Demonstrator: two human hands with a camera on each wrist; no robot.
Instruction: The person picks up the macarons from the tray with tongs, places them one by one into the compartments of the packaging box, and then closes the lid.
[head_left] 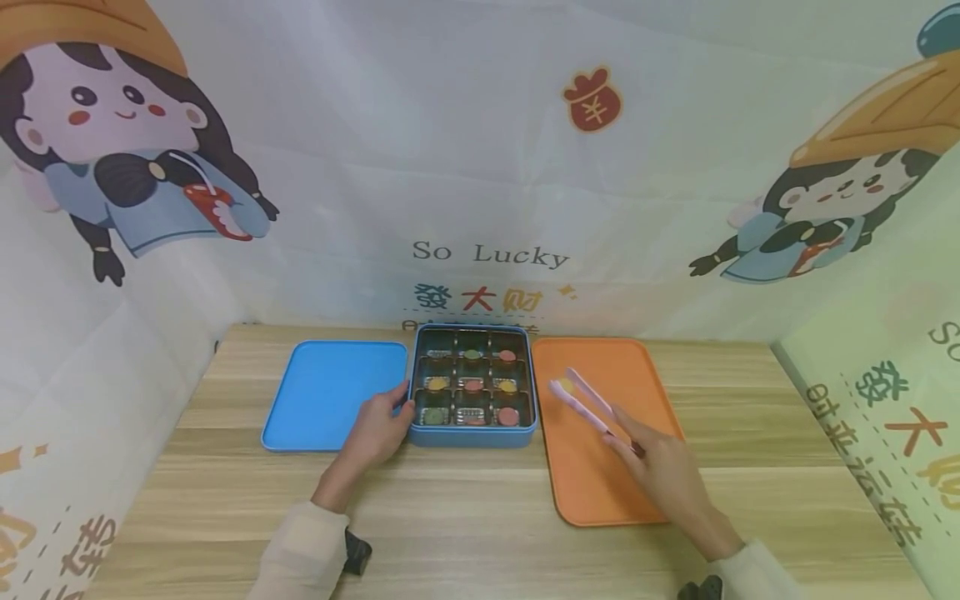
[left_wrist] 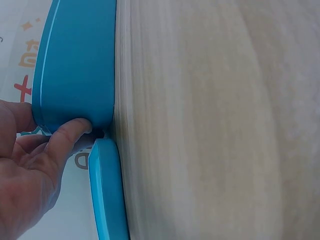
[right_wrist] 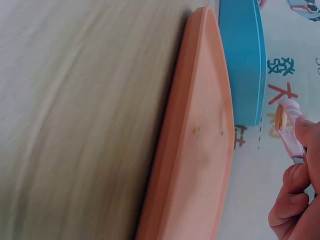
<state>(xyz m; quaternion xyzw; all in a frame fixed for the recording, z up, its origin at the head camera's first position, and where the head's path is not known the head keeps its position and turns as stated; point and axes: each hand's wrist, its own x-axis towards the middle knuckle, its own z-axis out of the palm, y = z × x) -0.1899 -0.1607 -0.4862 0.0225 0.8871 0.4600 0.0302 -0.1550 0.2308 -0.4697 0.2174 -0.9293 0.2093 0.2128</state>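
Observation:
A blue box (head_left: pixel 472 437) holds a dark insert divided into small compartments, with small round sweets in yellow, green and pink inside, among them a pink one (head_left: pixel 508 416). Against its left side near the front corner rests my left hand (head_left: pixel 380 427); the left wrist view shows the fingers touching the blue wall (left_wrist: pixel 80 65). My right hand (head_left: pixel 663 467) grips pale pink tongs (head_left: pixel 588 410) above the orange tray (head_left: pixel 607 487). Between the tong tips sits a small round yellow sweet (head_left: pixel 567 386), which looks like a macaron (right_wrist: pixel 281 118) in the right wrist view.
To the left of the box lies a flat blue lid or tray (head_left: pixel 337 392) with a raised rim. The orange tray lies close along the box's right side, with a few crumbs on it. A printed cloth (head_left: pixel 465 150) hangs behind the wooden table (head_left: pixel 450 517).

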